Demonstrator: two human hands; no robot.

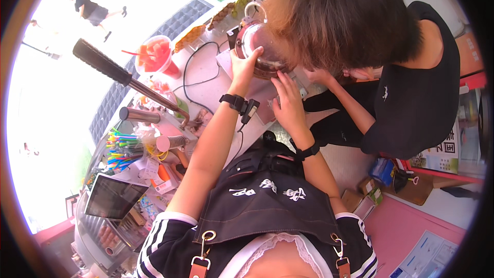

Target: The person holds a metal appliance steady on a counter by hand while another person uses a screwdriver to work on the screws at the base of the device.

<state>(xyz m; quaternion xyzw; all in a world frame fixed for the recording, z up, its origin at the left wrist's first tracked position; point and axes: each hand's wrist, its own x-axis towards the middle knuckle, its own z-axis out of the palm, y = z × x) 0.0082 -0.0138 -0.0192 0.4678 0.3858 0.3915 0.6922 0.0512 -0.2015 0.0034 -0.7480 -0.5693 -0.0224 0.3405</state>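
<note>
A round, shiny metal appliance point(256, 38) with a reddish-brown side sits on the counter in front of me. My left hand point(243, 69) is closed on its left edge, with the thumb laid over the top and the other fingers partly hidden. My right hand point(289, 104) has its fingers stretched out and apart, the tips against the appliance's near lower rim. Nothing shows in that palm. A black device on a strap point(241, 105) is around my left wrist, and a black band point(307, 151) is around my right. Another person's head hides the appliance's right part.
A co-worker point(411, 92) in black leans in close on the right, hands low. At left are a cup of red fruit pieces point(155, 57), a long-handled lever point(131, 80), colourful straws point(122, 149) and a tablet screen point(116, 196). A black cable point(186, 80) loops across the counter.
</note>
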